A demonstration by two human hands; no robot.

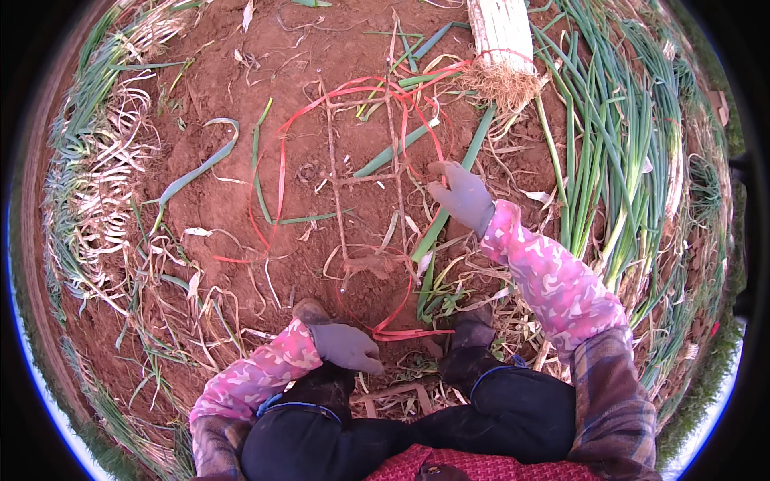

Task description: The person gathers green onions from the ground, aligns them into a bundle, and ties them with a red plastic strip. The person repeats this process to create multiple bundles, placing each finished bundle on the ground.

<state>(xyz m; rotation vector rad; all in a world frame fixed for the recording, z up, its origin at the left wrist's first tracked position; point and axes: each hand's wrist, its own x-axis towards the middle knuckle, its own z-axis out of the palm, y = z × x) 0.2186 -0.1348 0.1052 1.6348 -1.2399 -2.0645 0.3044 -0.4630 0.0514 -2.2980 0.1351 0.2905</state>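
My right hand, in a grey glove, reaches forward over the soil beside a metal rod frame. Red plastic twine loops across the frame and passes by the fingertips; whether they pinch it I cannot tell. My left hand, gloved too, rests near my left knee with its fingers curled downward; its grip is hidden. Close by on its right lies a bunched end of the red twine. Beyond my right hand, a bundle of green onions lies with its roots towards me, with red twine round it near the roots.
Long green onions lie heaped along the right side. Another row of onions with pale stems runs down the left. Loose green leaves and dry stalks are scattered on the reddish soil. My boots stand near the frame's close end.
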